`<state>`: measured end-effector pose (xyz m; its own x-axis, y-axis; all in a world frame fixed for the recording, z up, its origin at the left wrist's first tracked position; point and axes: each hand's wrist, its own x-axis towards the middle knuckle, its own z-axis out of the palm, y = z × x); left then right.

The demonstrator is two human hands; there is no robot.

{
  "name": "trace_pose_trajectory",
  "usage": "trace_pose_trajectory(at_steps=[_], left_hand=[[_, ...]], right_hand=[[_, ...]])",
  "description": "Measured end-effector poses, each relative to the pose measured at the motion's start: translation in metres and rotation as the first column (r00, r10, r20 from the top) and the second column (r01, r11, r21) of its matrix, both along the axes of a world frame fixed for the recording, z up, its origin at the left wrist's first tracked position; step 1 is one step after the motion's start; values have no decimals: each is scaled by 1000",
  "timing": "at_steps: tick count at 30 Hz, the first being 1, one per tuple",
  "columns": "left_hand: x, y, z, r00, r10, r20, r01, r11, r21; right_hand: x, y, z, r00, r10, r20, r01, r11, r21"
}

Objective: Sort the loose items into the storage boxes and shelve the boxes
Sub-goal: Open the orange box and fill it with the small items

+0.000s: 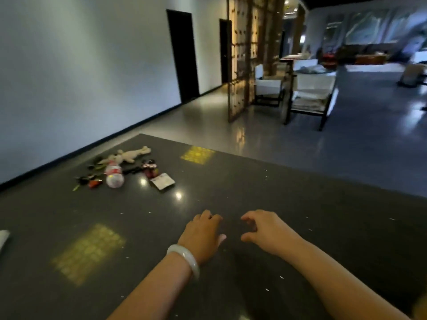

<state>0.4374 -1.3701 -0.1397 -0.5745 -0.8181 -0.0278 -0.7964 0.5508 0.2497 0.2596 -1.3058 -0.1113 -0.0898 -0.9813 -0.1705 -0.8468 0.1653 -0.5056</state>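
2 hands and 1 heap of loose items on 1 dark speckled tabletop (254, 181), listed by size.

Tabletop: fills the lower half of the view; glossy, with 2 yellowish light patches and 2 small bright glints.

Floor (360, 144): grey, polished, beyond the far edge.

Wall (80, 65): pale, at left, with 2 dark doorways.

Screen (240, 58): wooden lattice, upright, past the far edge.

Chairs (309, 95): 2, white cushions on dark frames, right of the screen.

Left hand (203, 234): low over the near middle of the tabletop, back up, fingers loosely curled, nothing held. Pale bangle (184, 259) on the wrist.

Right hand (265, 229): just beside the left, apart from it, fingers and thumb loosely bent in a half-open grip, nothing held.

Heap, far left of the tabletop, well apart from both hands:
- Plush toy (129, 155): cream, lying flat at the far side of the heap.
- Bottle (114, 175): clear plastic, red-and-white label, on its side, just nearer than the toy.
- Packet (163, 180): flat, white, at the heap's right edge.
- Red item (151, 172): small, beside the packet; kind not readable.
- Small dark and red bits (90, 181): left of the bottle; too blurred to identify.

White object (3, 237): at the left edge of the view, mostly cut off.

No storage box in view.
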Motion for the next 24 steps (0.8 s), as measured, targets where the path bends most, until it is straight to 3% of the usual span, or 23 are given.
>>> trace_pose_trajectory(at_steps=[7, 14, 24], left_hand=[[100, -87, -15, 975, 218, 48, -221, 973, 69], [154, -161, -52, 940, 339, 31, -340, 934, 109], [191, -246, -106, 884, 421, 204, -455, 874, 172]], right_hand=[[87, -113, -22, 991, 104, 82, -110, 991, 71], [139, -195, -49, 993, 25, 119, -36, 995, 97], [172, -292, -87, 993, -89, 83, 85, 995, 59]])
